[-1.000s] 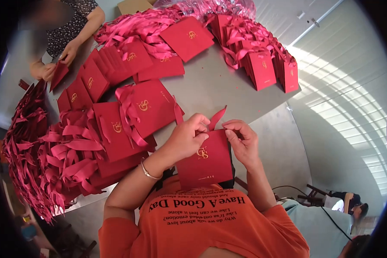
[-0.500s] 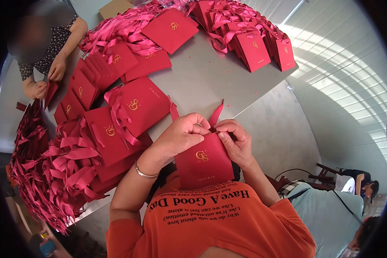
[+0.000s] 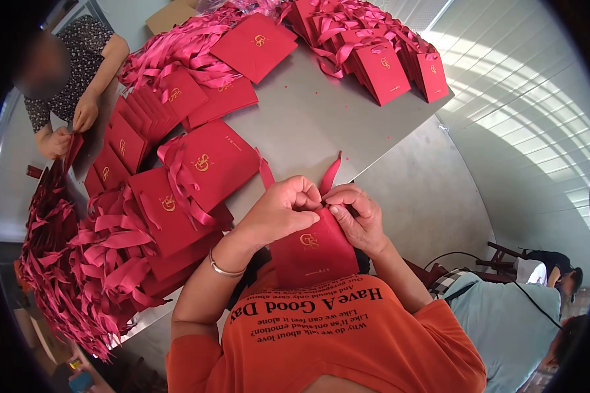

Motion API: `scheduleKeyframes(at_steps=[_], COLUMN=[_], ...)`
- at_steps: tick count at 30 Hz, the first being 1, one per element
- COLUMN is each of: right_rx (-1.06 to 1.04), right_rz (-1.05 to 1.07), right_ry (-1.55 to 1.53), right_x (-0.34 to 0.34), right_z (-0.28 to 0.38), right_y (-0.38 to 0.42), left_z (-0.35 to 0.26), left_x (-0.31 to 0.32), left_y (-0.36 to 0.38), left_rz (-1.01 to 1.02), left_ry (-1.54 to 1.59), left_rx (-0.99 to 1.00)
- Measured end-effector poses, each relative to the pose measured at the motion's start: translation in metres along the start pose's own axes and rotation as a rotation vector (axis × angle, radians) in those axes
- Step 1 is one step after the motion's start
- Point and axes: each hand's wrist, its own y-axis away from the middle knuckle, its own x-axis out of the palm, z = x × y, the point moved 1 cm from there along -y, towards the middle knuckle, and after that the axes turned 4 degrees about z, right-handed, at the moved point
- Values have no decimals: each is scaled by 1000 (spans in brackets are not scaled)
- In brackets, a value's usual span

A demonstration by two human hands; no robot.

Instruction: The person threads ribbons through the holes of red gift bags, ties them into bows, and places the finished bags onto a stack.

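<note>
A small red paper gift bag (image 3: 308,252) with a gold monogram stands upright against my orange shirt. My left hand (image 3: 288,204) is closed in a pinch at the bag's top edge, thumb pressed toward the fingers. Opposite it, my right hand (image 3: 357,216) grips the top right corner, its thumb on the front face. A red ribbon end (image 3: 332,173) rises between the two hands. Another ribbon end (image 3: 264,171) sticks up behind my left hand. What the fingertips pinch inside the bag's opening is mostly hidden.
Red bags (image 3: 219,160) and heaps of ribbon-handled bags (image 3: 111,252) cover the left of the grey table (image 3: 295,124). More bags (image 3: 383,72) stand at the far edge. Another person's hands (image 3: 72,131) hold a red bag at upper left. Someone in pale green (image 3: 501,327) is at lower right.
The bag's top edge has tipped, with its front face slightly turned and shaded. Both hands keep their pinch at the opening, with small finger shifts. The view has moved slightly.
</note>
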Motion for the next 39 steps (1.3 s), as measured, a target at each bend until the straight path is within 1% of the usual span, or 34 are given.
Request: scheduleKeyframes(at_steps=[1, 5, 7, 9, 10, 12, 13, 14, 15, 16, 18, 19, 20, 21, 22, 23, 24, 25, 27, 28, 30, 35, 37, 39], right_rx=[-8, 17, -81, -73, -64, -84, -103, -99, -175, -251, -271, -295, -293, -224, -154, -150, -50, 49, 70, 87, 80, 49, -111, -131], right_rz=[-7, -23, -58, -74, -87, -71, -55, -57, -35, -12, 9, 32, 31, 43, 54, 51, 42, 32, 38, 49, 49, 83, 61, 62], right_ry=[26, 51, 188, 207, 224, 252, 280, 281, 390, 498, 482, 463, 461, 413, 366, 368, 276, 183, 162, 141, 143, 201, 251, 268], right_x=[0, 1, 1, -3, -6, -12, -15, -17, -19, -20, -15, -12, -9, -7, -6, -8, -10, -12, -16, -18, -18, -18, -16, -14], right_z=[0, 6, 11, 18, 21, 27, 30, 32, 34, 37, 46, 47, 46, 44, 42, 40, 37, 34, 33, 32, 33, 36, 36, 41], right_y=[1, 1, -3, -3, -4, -8, -9, -11, -13, -15, -16, -16, -16, -15, -14, -11, -9, -7, -7, -8, -9, -12, -13, -14], left_z=[3, 4, 2, 2, 3, 5, 5, 4, 2, 2, 3, 3, 4, 4, 2, 0, -2, -2, -2, -4, -7, -3, -5, -7], left_x=[0, 4, 8, 9, 10, 12, 14, 16, 17, 18, 17, 17, 17, 17, 17, 16, 16, 15, 14, 13, 12, 11, 11, 11], left_y=[-1, -2, -1, -2, -1, 0, 1, 1, 1, 1, 1, 2, 2, 3, 3, 3, 3, 3, 4, 5, 5, 4, 5, 4], left_rz=[2, -37, -61, -101, -101, -185, -181, -215, -249, -245, -318, -318, -313, -304, -297, -258, -221, -217, -164, -158, -124, -137, -146, -136], left_ry=[-1, -168, -224, -336, -337, -561, -560, -624, -689, -689, -742, -742, -752, -761, -763, -694, -625, -626, -508, -510, -443, -417, -420, -454], left_rx=[-1, -34, -56, -97, -96, -13, -16, 13, 43, 41, 31, 28, 73, 118, 116, 74, 31, 29, 30, 29, -36, -22, -34, -23])
